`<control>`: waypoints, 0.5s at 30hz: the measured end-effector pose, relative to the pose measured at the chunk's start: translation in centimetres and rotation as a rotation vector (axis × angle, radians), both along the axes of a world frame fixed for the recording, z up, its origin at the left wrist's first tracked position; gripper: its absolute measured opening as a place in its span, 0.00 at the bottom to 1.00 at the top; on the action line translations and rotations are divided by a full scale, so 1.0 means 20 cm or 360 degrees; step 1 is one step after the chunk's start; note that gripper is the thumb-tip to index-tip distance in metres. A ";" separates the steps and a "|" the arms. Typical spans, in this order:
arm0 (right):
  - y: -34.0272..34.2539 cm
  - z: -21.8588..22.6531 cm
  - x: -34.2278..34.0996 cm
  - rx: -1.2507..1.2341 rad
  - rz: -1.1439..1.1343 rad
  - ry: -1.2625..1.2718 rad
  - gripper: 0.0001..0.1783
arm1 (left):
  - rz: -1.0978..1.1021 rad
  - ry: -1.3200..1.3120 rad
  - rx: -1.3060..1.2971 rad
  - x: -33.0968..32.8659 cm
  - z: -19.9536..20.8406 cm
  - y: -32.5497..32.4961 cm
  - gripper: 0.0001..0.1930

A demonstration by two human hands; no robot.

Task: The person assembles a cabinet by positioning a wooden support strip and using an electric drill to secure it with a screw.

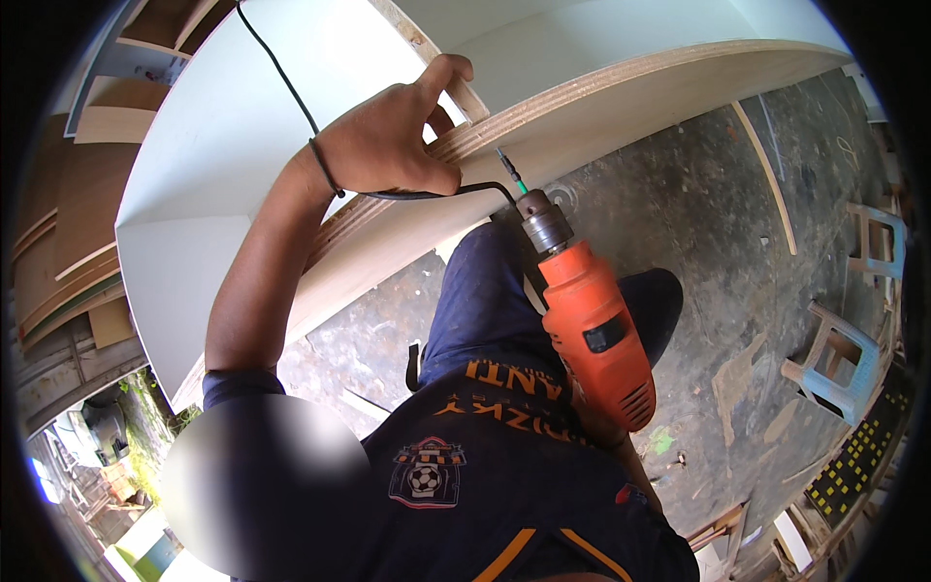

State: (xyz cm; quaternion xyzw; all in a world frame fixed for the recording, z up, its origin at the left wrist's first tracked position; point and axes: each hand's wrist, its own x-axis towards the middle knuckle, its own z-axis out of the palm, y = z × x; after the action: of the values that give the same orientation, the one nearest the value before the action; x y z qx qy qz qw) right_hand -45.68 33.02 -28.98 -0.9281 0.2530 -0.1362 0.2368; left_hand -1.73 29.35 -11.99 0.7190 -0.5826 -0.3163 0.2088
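"Where is there any lettering?"
"On the front of the dark shirt (543,495): orange capitals (509,412), set in curved rows, some lost in the folds."
"Any emblem?"
"A crest-shaped badge (427,472) on the shirt, with a black-and-white football in it."
"And the orange drill (593,335)?"
"A dark rectangular patch (605,334) on its side, too small to read."

My left hand (393,144) spreads over the layered edge of a wooden panel (621,112), a black cord (276,66) against the wrist. My right hand (594,424) — mostly hidden behind the orange drill (593,315) — holds it, bit (508,165) pointing toward the panel.
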 end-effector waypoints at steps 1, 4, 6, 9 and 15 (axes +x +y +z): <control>0.00 0.02 0.00 0.0019 0.0006 -0.0002 0.21 | 0.0005 0.0002 0.0010 0.00 0.00 0.00 0.43; 0.02 0.07 0.00 0.0110 -0.0024 0.0000 0.20 | 0.0003 0.0054 0.0035 -0.01 0.00 -0.02 0.43; 0.03 0.10 0.02 0.0181 -0.0037 0.0000 0.20 | 0.0033 0.0091 0.0066 -0.02 0.02 -0.01 0.43; 0.02 0.15 0.05 0.0310 -0.0059 0.0006 0.20 | 0.0126 0.0132 0.0147 -0.02 0.01 0.00 0.44; -0.07 0.31 0.22 0.0522 -0.0113 0.0035 0.19 | 0.0094 0.0047 0.0047 -0.02 0.01 -0.01 0.44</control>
State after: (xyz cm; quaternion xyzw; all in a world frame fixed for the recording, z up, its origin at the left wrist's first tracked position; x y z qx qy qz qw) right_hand -41.27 31.54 -22.71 -0.8689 0.3071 -0.0914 0.3773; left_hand -2.13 29.16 -11.85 0.7342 -0.5532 -0.3291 0.2159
